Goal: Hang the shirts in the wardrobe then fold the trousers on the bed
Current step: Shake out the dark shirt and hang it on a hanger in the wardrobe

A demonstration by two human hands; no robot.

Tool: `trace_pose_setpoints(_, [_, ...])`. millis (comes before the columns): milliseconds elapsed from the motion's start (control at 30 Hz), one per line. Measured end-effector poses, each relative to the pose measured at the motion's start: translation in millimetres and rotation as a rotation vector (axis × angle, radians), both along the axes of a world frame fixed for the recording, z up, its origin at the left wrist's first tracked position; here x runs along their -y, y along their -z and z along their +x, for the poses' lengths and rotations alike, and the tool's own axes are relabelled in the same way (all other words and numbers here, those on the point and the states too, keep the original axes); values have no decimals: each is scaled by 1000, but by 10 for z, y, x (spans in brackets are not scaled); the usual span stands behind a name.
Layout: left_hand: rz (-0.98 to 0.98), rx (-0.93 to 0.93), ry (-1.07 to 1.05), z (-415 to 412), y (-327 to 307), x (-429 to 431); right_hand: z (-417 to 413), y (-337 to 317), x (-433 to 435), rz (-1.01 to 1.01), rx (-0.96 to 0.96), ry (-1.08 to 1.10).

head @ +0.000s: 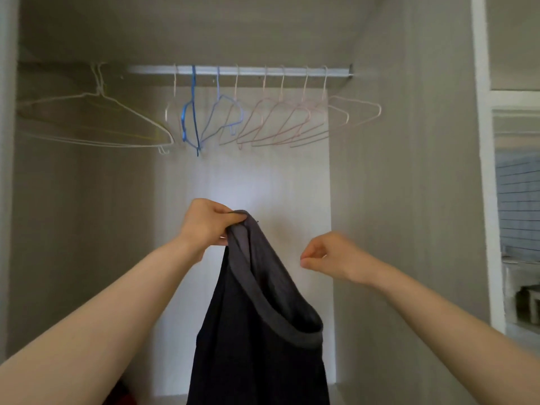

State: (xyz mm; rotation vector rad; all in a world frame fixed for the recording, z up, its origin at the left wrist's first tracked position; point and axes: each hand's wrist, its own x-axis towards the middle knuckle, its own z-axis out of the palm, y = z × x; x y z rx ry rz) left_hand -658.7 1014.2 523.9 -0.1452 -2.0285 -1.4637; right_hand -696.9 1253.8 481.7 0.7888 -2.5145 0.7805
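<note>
Head view looks into an open wardrobe (394,171), with both bare forearms reaching forward and up from the lower corners. The left hand (206,225) is clenched around the top of a dark shirt (257,346), its fingers and thumb bunching the fabric at the shoulder. The shirt hangs straight down from that grip in front of the wardrobe's pale back panel, below the rail and not touching it. Its lower part runs out of the bottom edge. A wide grey band (263,290) edges the shirt's opening, which sags open towards the right.

The right hand (330,254) is raised a little lower than the left, just to the right of the shirt and apart from it. Its fingers are curled in, with the thumb tip against a fingertip, and it grasps nothing.

Above the hands, a white rail (251,71) spans the wardrobe. White hangers (96,118) hang at its left end, turned broadside. Blue hangers (191,118) hang near the middle, and a row of pink hangers (292,124) fills the right half. A red item (122,396) shows low down at the left, too cut off to identify.
</note>
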Motion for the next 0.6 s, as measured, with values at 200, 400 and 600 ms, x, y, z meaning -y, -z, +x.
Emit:
trace_pose_setpoints(200, [-97,-133,-121,-342,-305,-86,-149,-743,-45,-149,-312,191])
trace_pose_setpoints(400, [-195,-227,-166,-552,-618,-238,-154,-1643,-186,-227,-673,340])
trace_pose_setpoints(600, [-320,-311,-240,-790,-944,-374,-237,-2336,-457,-210,-842,604])
